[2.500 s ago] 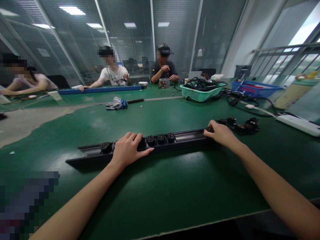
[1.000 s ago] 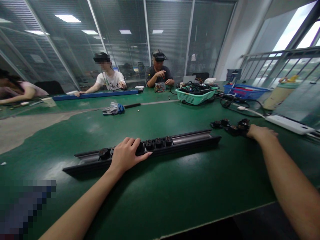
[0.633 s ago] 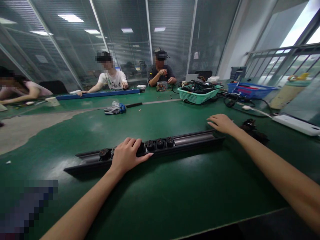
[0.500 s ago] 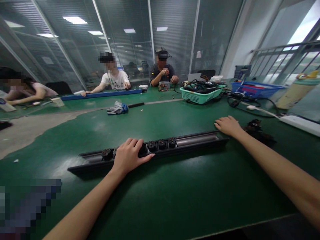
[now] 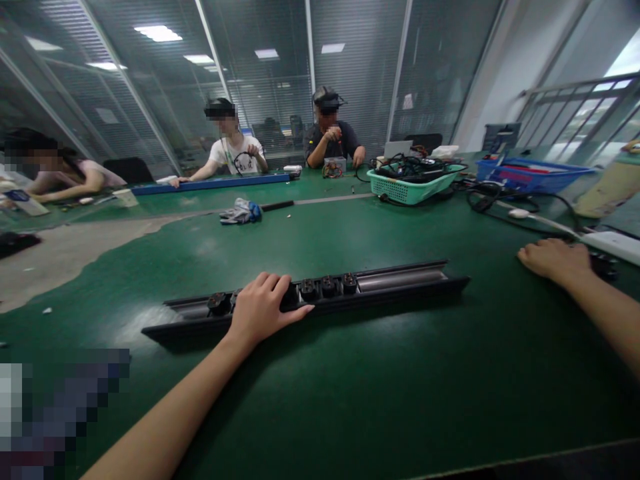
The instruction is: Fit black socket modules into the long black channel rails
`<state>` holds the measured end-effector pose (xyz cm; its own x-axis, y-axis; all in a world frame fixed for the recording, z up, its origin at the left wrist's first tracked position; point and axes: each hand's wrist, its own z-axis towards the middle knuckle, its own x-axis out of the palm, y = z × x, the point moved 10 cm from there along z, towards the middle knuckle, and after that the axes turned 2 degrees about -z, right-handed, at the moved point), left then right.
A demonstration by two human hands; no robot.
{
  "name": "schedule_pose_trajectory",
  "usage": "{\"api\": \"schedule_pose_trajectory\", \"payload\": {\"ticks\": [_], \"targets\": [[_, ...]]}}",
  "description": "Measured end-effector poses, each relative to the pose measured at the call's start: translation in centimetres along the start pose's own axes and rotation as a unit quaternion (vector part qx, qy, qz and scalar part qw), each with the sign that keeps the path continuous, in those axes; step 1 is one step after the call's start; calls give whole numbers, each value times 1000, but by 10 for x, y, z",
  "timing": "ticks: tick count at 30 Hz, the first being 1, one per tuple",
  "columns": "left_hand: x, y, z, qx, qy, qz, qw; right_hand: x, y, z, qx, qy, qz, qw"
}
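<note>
A long black power strip (image 5: 410,285), an open channel with several round black sockets in a row, lies across the green table (image 5: 320,387). My left hand (image 5: 263,303) is wrapped over its middle, thumb along the near side and fingers over the top, hiding some sockets. At the right, clear of the strip, my right hand (image 5: 555,260) rests low on the table with its fingers stretched to the left. A heap of small dark pieces (image 5: 605,265) lies by its wrist, partly hidden behind it.
A green basket of cables (image 5: 417,187) and a blue basket (image 5: 535,177) stand at the back right. Near a white power strip (image 5: 615,247) run cables. Gloves (image 5: 241,212) lie mid-table. Co-workers (image 5: 333,133) sit across the table, one holding a blue bar (image 5: 215,185).
My right hand has moved right, away from the strip's end, and the dark pieces now lie farther right. My left hand stays on the strip. The view has shifted slightly.
</note>
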<state>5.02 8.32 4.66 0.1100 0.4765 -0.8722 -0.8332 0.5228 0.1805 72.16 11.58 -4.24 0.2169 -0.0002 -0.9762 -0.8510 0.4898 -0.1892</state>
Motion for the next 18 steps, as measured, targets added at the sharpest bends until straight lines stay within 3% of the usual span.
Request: {"api": "schedule_pose_trajectory", "payload": {"ticks": [4, 7, 10, 12, 15, 18], "targets": [[0, 0, 0, 0, 5, 2, 1000, 6, -29, -5, 24, -13, -35, 999], [0, -1, -1, -1, 4, 3, 1000, -30, 2, -21, -25, -112, -72, 991], [-1, -1, 0, 0, 0, 4, 1000, -92, 70, -56, -98, -216, -20, 971], [-1, -1, 0, 0, 0, 5, 1000, -136, 126, -92, -152, -252, 82, 952], [-1, -1, 0, -1, 1, 3, 1000, -182, 233, -161, -311, -195, 255, 894], [-3, -2, -1, -2, 1, 0, 1000, -201, 326, -231, -428, -126, 305, 842]]}}
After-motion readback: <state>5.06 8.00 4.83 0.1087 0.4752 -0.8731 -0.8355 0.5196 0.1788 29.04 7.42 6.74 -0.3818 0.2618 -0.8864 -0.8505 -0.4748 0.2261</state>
